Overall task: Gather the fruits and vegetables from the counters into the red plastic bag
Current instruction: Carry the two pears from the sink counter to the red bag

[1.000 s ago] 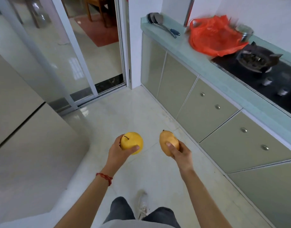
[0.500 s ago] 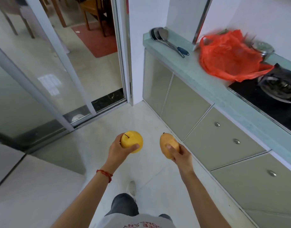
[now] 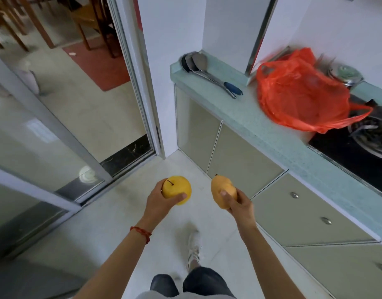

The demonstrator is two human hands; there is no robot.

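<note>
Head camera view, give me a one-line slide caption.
Left hand holds a yellow apple, right hand a mango; red bag waits on counter.

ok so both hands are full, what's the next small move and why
Probably step toward the crumpled red plastic bag on the pale green counter: the left hand grips a round yellow fruit, the right hand an oblong orange-yellow fruit, both short of it.

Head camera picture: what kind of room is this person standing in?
Most likely a home kitchen. A gas stove is set into the green counter, metal ladles lie on it, and cupboard doors run underneath.
</note>
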